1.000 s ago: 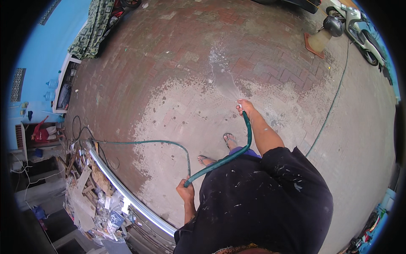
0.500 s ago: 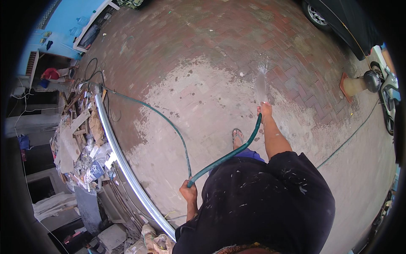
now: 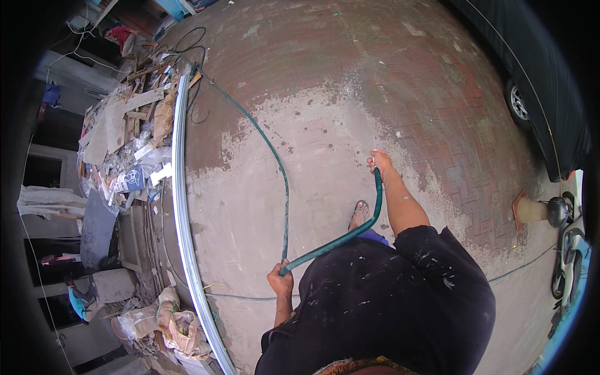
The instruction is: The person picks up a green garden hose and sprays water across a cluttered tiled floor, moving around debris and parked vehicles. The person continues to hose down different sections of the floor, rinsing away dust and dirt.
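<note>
A green garden hose [image 3: 331,244] runs across the front of my body from one hand to the other. My right hand [image 3: 380,161] is closed round its end, at arm's length ahead of me. Lower and to the left, my left hand [image 3: 280,280] grips the hose where it bends. From there the hose trails away over the ground to dark coils at the far left. Water spray shows only faintly past my right hand. Beyond it, the brick paving [image 3: 350,37] is dark and wet, next to a pale dusty patch [image 3: 250,200].
Long metal profiles [image 3: 181,206] lie on my left beside a heap of wood scraps and plastic [image 3: 134,140]. Sacks [image 3: 178,322] sit near them. On the right are a covered car [image 3: 525,69], a cone-like stand [image 3: 530,210] and a motorcycle [image 3: 567,250]. Two people are at the left.
My view has turned toward the right, so the scene has shifted. The spray has swung to the left relative to the paving. Both hands keep hold of the hose.
</note>
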`<state>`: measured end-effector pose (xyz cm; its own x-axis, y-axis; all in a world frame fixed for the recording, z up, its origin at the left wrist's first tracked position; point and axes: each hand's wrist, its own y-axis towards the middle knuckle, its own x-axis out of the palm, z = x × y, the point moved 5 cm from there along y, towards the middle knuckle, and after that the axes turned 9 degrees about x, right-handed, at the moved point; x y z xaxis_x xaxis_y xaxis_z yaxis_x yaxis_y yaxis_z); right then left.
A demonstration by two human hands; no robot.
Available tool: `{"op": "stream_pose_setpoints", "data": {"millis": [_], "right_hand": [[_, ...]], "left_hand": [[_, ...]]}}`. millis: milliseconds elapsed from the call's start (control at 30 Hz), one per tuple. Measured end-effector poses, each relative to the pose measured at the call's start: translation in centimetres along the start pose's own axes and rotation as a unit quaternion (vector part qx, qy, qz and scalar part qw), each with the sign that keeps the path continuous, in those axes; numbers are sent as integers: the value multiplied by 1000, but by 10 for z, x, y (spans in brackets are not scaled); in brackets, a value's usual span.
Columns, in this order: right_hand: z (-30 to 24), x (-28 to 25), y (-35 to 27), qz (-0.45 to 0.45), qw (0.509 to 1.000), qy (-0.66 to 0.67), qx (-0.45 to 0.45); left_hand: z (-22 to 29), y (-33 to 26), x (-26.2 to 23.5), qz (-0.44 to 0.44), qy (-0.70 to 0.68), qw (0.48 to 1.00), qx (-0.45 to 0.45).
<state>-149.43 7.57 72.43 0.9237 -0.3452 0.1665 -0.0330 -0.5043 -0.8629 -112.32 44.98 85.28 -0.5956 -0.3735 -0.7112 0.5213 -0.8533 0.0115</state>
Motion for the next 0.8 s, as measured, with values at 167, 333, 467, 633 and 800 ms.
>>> {"op": "stream_pose_setpoints", "data": {"millis": [167,333,467,633,800], "right_hand": [[32,77,-31,-43,995,-90,22],[87,146,-79,-93,978,-180,56],[136,187,-104,-149,955,-248,70],[188,223,-137,-189,938,-283,68],[218,248,-169,-219,926,-306,41]], "left_hand": [[-37,-46,-28,51,-34,997,-54],[-73,-83,-58,83,-43,992,-80],[-96,-109,-78,111,-58,987,-98],[-122,-145,-102,139,-74,981,-116],[-147,-173,-120,152,-61,979,-118]]}}
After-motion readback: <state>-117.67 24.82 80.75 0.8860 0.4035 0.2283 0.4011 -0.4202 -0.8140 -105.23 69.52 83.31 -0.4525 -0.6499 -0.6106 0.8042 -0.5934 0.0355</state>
